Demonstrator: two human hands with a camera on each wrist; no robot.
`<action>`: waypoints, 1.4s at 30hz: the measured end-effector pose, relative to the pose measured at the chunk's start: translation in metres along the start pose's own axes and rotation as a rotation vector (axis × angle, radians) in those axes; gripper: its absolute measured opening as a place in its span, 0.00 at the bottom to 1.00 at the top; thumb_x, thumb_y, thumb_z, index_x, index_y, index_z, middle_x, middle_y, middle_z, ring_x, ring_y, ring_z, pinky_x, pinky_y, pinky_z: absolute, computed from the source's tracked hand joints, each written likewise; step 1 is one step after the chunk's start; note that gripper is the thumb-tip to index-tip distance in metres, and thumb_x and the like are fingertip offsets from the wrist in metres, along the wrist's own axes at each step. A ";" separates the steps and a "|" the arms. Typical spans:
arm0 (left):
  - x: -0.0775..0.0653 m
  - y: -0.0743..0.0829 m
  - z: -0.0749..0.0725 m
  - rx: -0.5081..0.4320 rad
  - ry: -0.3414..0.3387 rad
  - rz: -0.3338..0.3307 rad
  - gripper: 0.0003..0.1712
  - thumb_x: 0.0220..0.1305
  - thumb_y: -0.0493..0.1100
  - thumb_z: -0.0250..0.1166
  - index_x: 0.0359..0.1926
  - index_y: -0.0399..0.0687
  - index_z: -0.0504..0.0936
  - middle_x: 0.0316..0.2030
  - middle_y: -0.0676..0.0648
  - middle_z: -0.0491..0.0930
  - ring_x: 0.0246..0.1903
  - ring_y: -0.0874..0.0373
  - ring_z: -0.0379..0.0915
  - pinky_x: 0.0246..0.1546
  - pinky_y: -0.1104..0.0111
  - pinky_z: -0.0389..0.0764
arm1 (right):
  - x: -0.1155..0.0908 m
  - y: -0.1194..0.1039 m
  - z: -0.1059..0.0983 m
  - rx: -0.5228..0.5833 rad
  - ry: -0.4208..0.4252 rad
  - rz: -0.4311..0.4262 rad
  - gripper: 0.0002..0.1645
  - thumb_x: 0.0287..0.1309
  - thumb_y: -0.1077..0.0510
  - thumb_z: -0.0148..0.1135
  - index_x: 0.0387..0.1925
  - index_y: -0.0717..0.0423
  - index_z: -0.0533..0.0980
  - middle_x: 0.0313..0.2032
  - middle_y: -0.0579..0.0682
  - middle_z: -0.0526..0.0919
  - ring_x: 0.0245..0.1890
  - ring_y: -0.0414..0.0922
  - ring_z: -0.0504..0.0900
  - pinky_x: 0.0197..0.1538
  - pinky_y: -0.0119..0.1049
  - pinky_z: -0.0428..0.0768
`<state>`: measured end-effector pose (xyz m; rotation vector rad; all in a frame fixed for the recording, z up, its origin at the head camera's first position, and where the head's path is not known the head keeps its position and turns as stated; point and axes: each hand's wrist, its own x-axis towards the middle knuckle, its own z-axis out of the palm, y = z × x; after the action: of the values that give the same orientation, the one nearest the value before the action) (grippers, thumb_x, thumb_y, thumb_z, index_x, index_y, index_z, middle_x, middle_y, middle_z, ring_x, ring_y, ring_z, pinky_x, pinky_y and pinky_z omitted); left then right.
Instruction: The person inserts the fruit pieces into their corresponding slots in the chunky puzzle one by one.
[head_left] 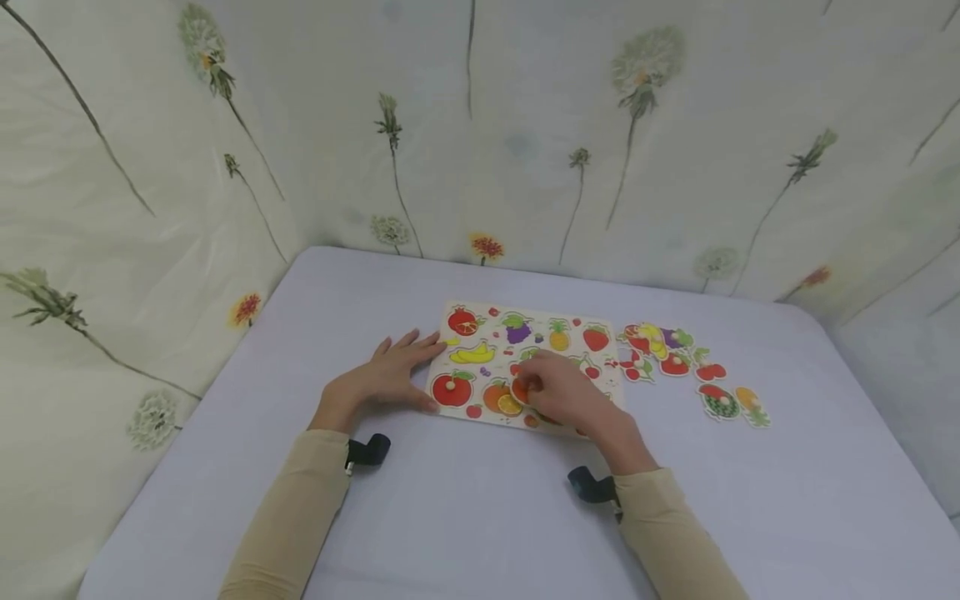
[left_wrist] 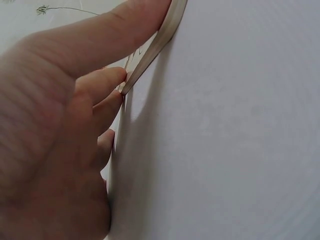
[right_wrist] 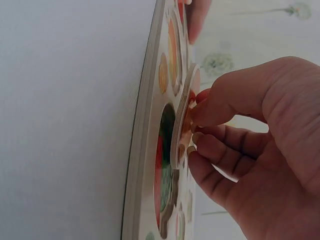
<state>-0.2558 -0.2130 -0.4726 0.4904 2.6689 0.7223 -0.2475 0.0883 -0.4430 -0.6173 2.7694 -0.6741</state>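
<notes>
A wooden fruit puzzle board (head_left: pixel 491 427) lies on the table. My left hand (head_left: pixel 393 372) rests at its left edge, fingers spread on the far part and thumb at the near corner; the left wrist view shows the thumb (left_wrist: pixel 107 37) along the board's rim. With thumb and fingertips my right hand (head_left: pixel 562 387) pinches a reddish-orange puzzle piece (right_wrist: pixel 181 122) by its knob. The piece is tilted close over the board, beside the watermelon picture (right_wrist: pixel 165 155); its print is mostly hidden by the fingers. A red apple piece (head_left: pixel 452 390) with a knob sits at the board's near left.
Right of the board several loose fruit pieces lie in a cluster, among them bananas (head_left: pixel 654 342), a watermelon (head_left: pixel 720 402) and a pineapple (head_left: pixel 752 407). A white cloth covers the table (head_left: pixel 465 517). Flower-printed curtain (head_left: pixel 517 142) hangs behind and at the left.
</notes>
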 end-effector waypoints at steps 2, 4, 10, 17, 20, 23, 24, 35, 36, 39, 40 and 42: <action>0.001 0.000 0.000 0.003 0.000 0.000 0.61 0.46 0.65 0.75 0.78 0.66 0.53 0.80 0.58 0.45 0.80 0.51 0.28 0.78 0.45 0.31 | 0.001 -0.002 0.001 -0.005 0.005 -0.023 0.09 0.56 0.62 0.64 0.34 0.42 0.81 0.33 0.43 0.76 0.39 0.43 0.73 0.39 0.34 0.75; 0.001 0.000 0.000 0.005 0.001 0.002 0.61 0.46 0.65 0.75 0.78 0.66 0.53 0.80 0.58 0.45 0.80 0.51 0.28 0.78 0.45 0.31 | 0.002 -0.006 0.002 -0.002 0.005 -0.035 0.09 0.56 0.62 0.64 0.35 0.42 0.81 0.32 0.43 0.76 0.39 0.43 0.73 0.39 0.34 0.76; 0.000 0.001 -0.002 0.001 -0.001 0.006 0.61 0.46 0.65 0.75 0.78 0.66 0.53 0.80 0.57 0.46 0.80 0.51 0.28 0.78 0.45 0.31 | 0.003 -0.017 0.002 0.013 -0.026 -0.031 0.08 0.58 0.62 0.64 0.35 0.44 0.81 0.34 0.43 0.76 0.40 0.43 0.73 0.38 0.33 0.77; 0.001 0.001 -0.002 0.003 -0.002 -0.001 0.60 0.46 0.65 0.75 0.78 0.66 0.54 0.80 0.57 0.46 0.80 0.51 0.28 0.78 0.45 0.31 | 0.006 -0.022 0.008 0.089 -0.066 -0.003 0.08 0.58 0.61 0.64 0.34 0.42 0.79 0.35 0.44 0.76 0.38 0.44 0.75 0.32 0.34 0.80; 0.002 0.000 -0.002 -0.008 -0.004 0.001 0.60 0.46 0.64 0.75 0.78 0.65 0.54 0.80 0.57 0.46 0.80 0.51 0.28 0.78 0.45 0.30 | 0.007 -0.024 0.012 0.081 -0.069 -0.004 0.07 0.59 0.59 0.65 0.34 0.41 0.79 0.36 0.43 0.76 0.36 0.44 0.76 0.31 0.34 0.79; 0.002 0.000 -0.002 -0.017 -0.008 0.004 0.60 0.46 0.64 0.75 0.77 0.65 0.54 0.80 0.57 0.46 0.80 0.51 0.28 0.78 0.45 0.30 | 0.009 -0.025 0.014 0.042 -0.056 -0.022 0.07 0.60 0.58 0.65 0.35 0.40 0.79 0.37 0.42 0.76 0.37 0.43 0.75 0.32 0.33 0.79; 0.002 0.000 -0.002 -0.018 -0.008 0.003 0.60 0.46 0.64 0.75 0.77 0.65 0.54 0.80 0.57 0.46 0.80 0.51 0.28 0.78 0.45 0.30 | 0.010 -0.026 0.015 0.031 -0.050 -0.029 0.07 0.60 0.58 0.65 0.35 0.40 0.79 0.37 0.42 0.76 0.38 0.43 0.75 0.33 0.33 0.78; 0.005 -0.003 -0.001 -0.014 -0.004 -0.003 0.60 0.46 0.64 0.75 0.77 0.67 0.55 0.79 0.59 0.46 0.80 0.52 0.28 0.78 0.45 0.30 | 0.013 -0.027 0.020 -0.020 -0.056 -0.055 0.07 0.61 0.58 0.65 0.37 0.41 0.81 0.34 0.40 0.76 0.40 0.41 0.73 0.41 0.32 0.76; 0.005 -0.003 -0.001 -0.013 -0.004 -0.005 0.60 0.46 0.64 0.75 0.77 0.67 0.55 0.79 0.59 0.46 0.80 0.52 0.28 0.78 0.45 0.30 | 0.013 -0.027 0.020 -0.018 -0.056 -0.060 0.07 0.60 0.58 0.65 0.37 0.41 0.81 0.34 0.40 0.76 0.40 0.41 0.73 0.41 0.32 0.76; 0.004 -0.003 -0.001 -0.013 -0.006 -0.005 0.60 0.46 0.64 0.75 0.77 0.67 0.54 0.80 0.59 0.46 0.80 0.52 0.28 0.78 0.45 0.30 | 0.013 -0.027 0.021 -0.020 -0.054 -0.075 0.07 0.59 0.58 0.66 0.38 0.42 0.82 0.34 0.40 0.77 0.40 0.41 0.73 0.42 0.33 0.76; 0.003 -0.003 -0.001 -0.011 -0.006 -0.006 0.60 0.46 0.64 0.75 0.77 0.67 0.54 0.80 0.58 0.46 0.80 0.52 0.28 0.78 0.45 0.30 | 0.012 -0.027 0.021 -0.016 -0.052 -0.080 0.07 0.59 0.59 0.67 0.38 0.42 0.82 0.34 0.40 0.77 0.39 0.41 0.73 0.42 0.33 0.76; 0.002 -0.001 -0.002 -0.010 -0.008 -0.006 0.60 0.46 0.65 0.75 0.77 0.67 0.54 0.80 0.58 0.46 0.80 0.52 0.28 0.78 0.45 0.31 | 0.012 -0.027 0.021 -0.013 -0.052 -0.080 0.08 0.58 0.59 0.67 0.37 0.42 0.81 0.34 0.40 0.77 0.39 0.41 0.74 0.41 0.33 0.76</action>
<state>-0.2591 -0.2138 -0.4721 0.4817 2.6572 0.7299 -0.2423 0.0533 -0.4496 -0.7408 2.7157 -0.6473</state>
